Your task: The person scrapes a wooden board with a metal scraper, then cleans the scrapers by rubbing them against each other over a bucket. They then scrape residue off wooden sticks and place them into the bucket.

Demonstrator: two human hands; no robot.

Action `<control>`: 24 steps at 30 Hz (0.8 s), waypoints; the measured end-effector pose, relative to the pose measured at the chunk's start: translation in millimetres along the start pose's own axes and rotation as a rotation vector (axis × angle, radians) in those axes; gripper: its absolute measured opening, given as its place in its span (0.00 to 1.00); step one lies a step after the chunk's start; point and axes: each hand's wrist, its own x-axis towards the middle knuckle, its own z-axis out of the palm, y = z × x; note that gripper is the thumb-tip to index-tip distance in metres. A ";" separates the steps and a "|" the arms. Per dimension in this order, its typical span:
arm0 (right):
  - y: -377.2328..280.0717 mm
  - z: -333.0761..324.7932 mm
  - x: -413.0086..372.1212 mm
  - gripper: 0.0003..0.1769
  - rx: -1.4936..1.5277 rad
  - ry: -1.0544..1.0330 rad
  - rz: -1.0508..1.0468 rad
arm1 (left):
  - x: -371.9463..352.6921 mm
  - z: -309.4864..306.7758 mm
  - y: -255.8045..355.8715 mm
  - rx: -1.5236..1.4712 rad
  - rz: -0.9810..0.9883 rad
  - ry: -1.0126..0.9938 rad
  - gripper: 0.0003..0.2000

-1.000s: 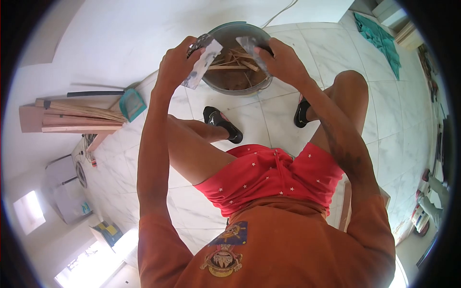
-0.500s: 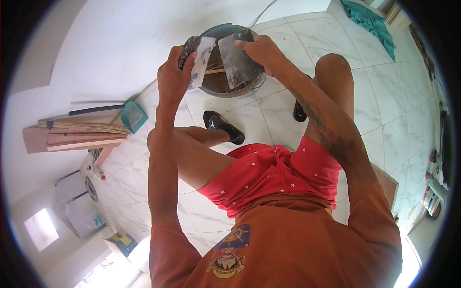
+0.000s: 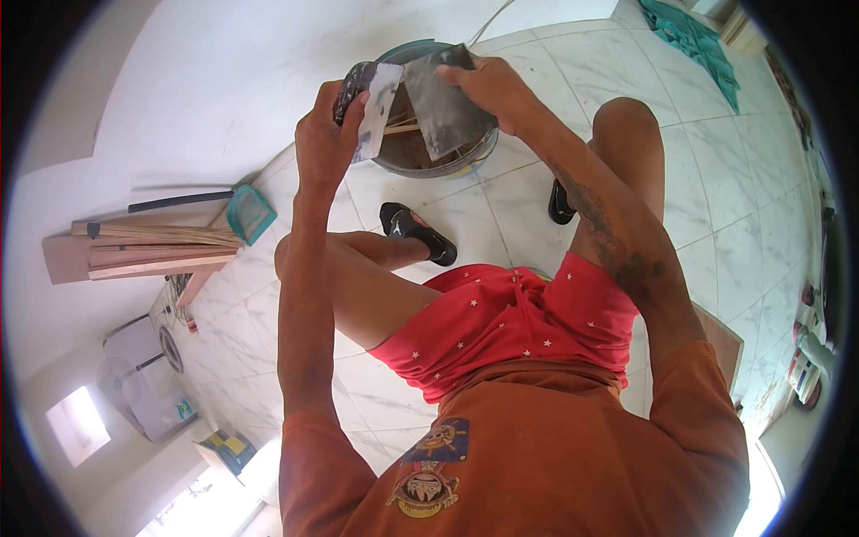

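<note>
In my left hand [image 3: 326, 134] is a putty knife [image 3: 379, 100], its dark handle flecked with white and its broad blade smeared whitish. My right hand [image 3: 501, 89] grips a second putty knife [image 3: 443, 107], a wide grey blade with a dark upper edge, thumb pressed on its face. The upper inner corners of the two blades meet or nearly meet; lower down they are apart. Both blades are above a round bucket [image 3: 465, 166] that holds sticks and brown debris. Part of the bucket's inside is hidden behind the blades.
Wooden boards [image 3: 161, 259] and a teal dustpan [image 3: 250, 215] lie against the wall at left. A teal cloth [image 3: 693, 45] is on the tiled floor [image 3: 528, 210] at upper right. My feet in black slippers [image 3: 416, 234] flank the bucket's near side.
The putty knife in my right hand has shifted slightly up and its upper corner has come closer to the left blade. My left hand has barely moved.
</note>
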 end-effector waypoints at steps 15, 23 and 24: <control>-13.7 -7.6 -17.0 0.27 -0.087 -0.052 -0.074 | -1.6 -4.1 -7.2 0.013 -0.153 0.024 0.16; -24.3 0.0 -25.1 0.29 -0.457 -0.024 -0.195 | -3.5 -6.9 0.7 -0.019 -0.140 -0.083 0.17; -26.5 -0.3 -27.2 0.29 -0.458 -0.041 -0.182 | -3.8 -5.8 -0.6 0.006 -0.129 -0.066 0.17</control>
